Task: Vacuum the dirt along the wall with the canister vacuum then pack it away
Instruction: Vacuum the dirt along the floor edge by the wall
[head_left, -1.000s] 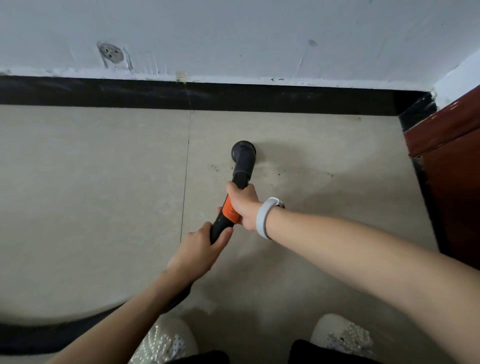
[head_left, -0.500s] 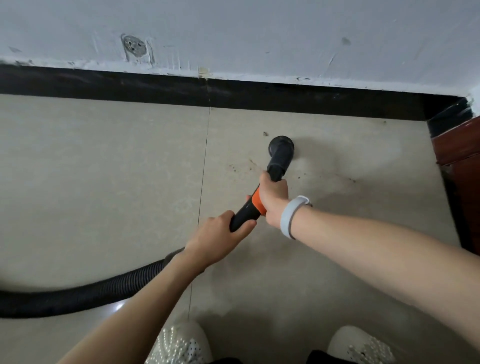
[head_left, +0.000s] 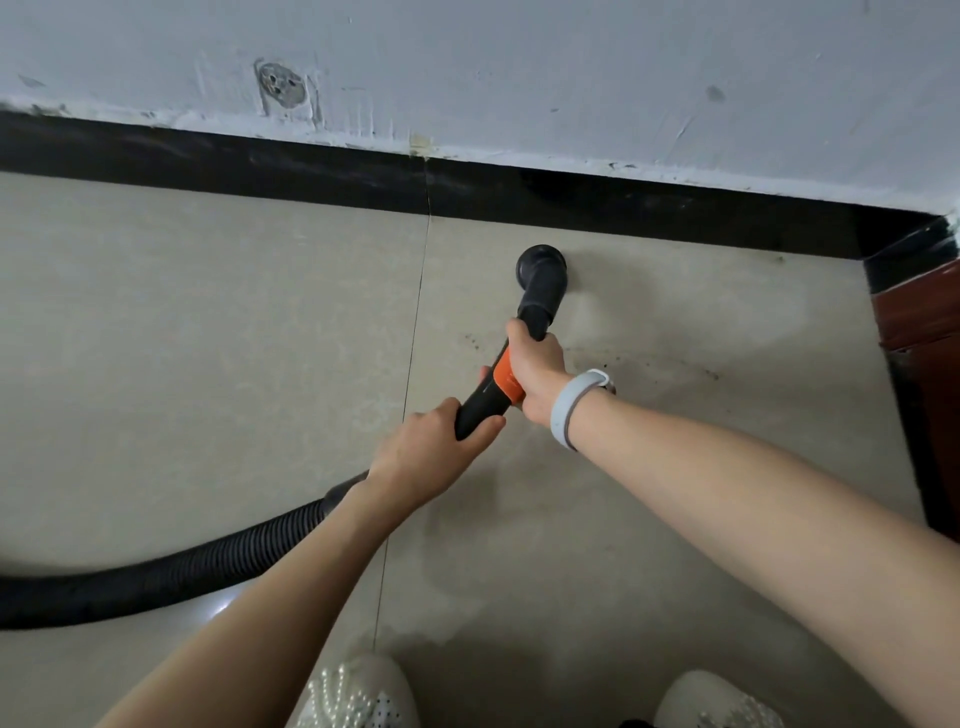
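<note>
While I have both hands clenched round the black vacuum wand with its orange collar (head_left: 501, 382), my left hand (head_left: 434, 449) on the lower grip and my right hand (head_left: 535, 371) higher up by the collar, the round black nozzle head (head_left: 542, 267) sits on the beige floor tile (head_left: 208, 338) just short of the black skirting board (head_left: 311, 166).

My worry is the scatter of dark dirt specks (head_left: 665, 364), which lies on the side of the nozzle away from the skirting, to the right of my right hand. I judge the head has overshot them, so pushing on toward the skirting would leave them behind or knock the head against the board. The ribbed black hose (head_left: 171, 566) trails off left, well away from the skirting; a tug could drag it taut and twist my grip.

Counted: two hands, one wand, one nozzle, one hose, one grey wristband (head_left: 571, 410), two white shoes (head_left: 358, 691). The canister is out of view.
</note>
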